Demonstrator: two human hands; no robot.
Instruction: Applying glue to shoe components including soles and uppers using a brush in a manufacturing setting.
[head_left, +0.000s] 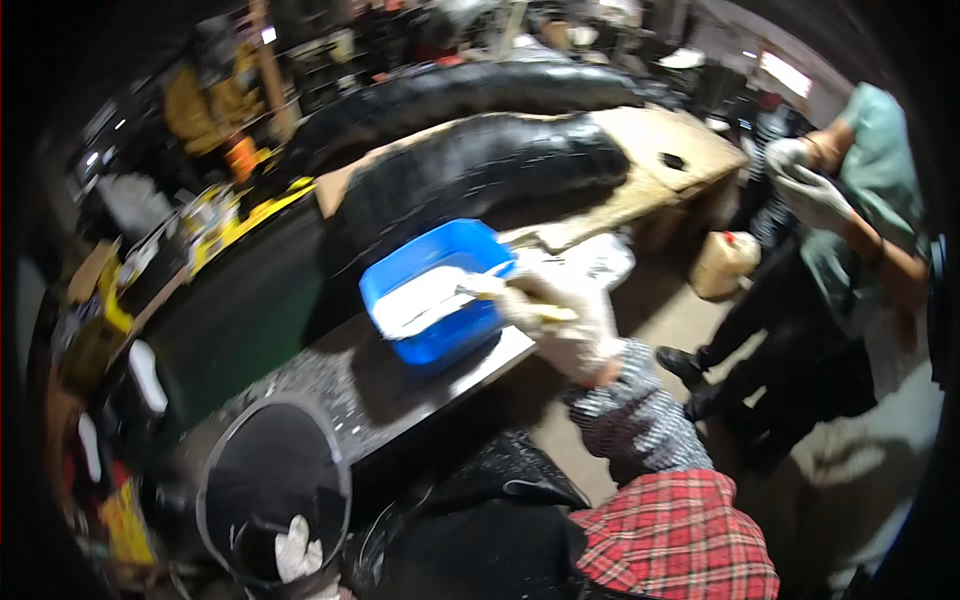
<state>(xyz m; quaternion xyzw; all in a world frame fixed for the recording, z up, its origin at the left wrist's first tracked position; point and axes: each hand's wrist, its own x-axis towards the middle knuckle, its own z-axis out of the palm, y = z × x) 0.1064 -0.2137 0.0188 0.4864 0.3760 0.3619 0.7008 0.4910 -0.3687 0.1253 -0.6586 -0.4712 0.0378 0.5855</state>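
My right hand [565,320], in a pale work glove, is closed round a light-handled brush [485,286]. The brush end reaches over a blue plastic tub [450,340], in which lies a smooth white substance [425,300]. Low on the left, my gloved left hand [297,550] hooks its fingers over the near rim of a black bucket [270,460]. The bucket's inside looks dark. Blur hides the fine shape of the brush tip.
Under the tub runs a spattered bench [340,385]. Behind it, a large curved black form [490,165] rests on a wooden board [650,145]. At right a co-worker in a green top [880,170] stands near a pale jerrycan [724,265].
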